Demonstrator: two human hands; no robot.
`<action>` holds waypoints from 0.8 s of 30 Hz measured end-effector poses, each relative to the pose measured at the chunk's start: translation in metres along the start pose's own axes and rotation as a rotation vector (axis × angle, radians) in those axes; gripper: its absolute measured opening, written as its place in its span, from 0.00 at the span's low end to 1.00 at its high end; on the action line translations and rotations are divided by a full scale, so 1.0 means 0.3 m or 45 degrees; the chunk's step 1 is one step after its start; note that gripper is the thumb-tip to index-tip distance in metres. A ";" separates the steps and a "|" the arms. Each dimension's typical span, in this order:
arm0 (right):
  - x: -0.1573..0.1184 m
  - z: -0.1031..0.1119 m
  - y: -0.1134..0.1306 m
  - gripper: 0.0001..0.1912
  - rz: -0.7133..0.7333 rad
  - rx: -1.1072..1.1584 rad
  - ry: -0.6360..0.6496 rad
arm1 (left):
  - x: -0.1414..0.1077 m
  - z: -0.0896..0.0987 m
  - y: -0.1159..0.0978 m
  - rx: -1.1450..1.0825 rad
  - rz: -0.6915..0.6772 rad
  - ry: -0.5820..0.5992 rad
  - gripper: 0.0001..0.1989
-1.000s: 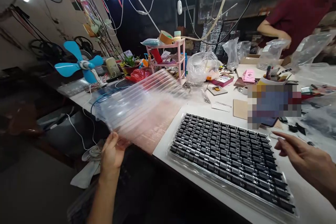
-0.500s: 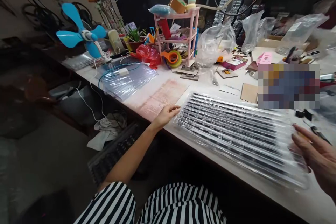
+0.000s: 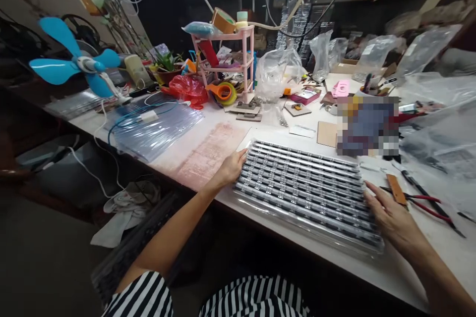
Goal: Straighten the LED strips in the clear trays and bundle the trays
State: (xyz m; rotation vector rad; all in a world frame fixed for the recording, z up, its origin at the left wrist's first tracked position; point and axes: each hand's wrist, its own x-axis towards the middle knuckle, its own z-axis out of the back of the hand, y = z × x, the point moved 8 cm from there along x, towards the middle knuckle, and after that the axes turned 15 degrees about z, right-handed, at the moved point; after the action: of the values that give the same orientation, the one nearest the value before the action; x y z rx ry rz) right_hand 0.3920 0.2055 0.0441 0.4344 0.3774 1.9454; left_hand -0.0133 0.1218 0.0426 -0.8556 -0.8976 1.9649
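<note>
Plainly, the tray lies between the hands, its long axis running crosswise and slanting from far left to near right. It sits on the table, close to the front edge, with a clear ridged lid over its dark rows. The left hand is at the left short end, fingers bent and touching the rim; the right hand meets the opposite end, fingers half curled along it. Neither is the nearer, since both touch (the pliers lie just beside the right one). Some fingertips are lost against the shiny plastic, so I cannot tell whether either hand grips or merely steadies.
</note>
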 end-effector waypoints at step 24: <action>-0.842 -0.017 0.081 0.38 -0.890 1.374 -0.542 | -0.152 -0.433 -0.341 0.862 -0.770 0.026 0.19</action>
State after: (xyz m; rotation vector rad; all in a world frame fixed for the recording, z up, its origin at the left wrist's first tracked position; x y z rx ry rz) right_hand 0.4650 -0.0361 0.0177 1.1852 1.1161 0.8043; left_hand 0.1508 0.1635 0.0696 -0.1736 -0.3558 1.5466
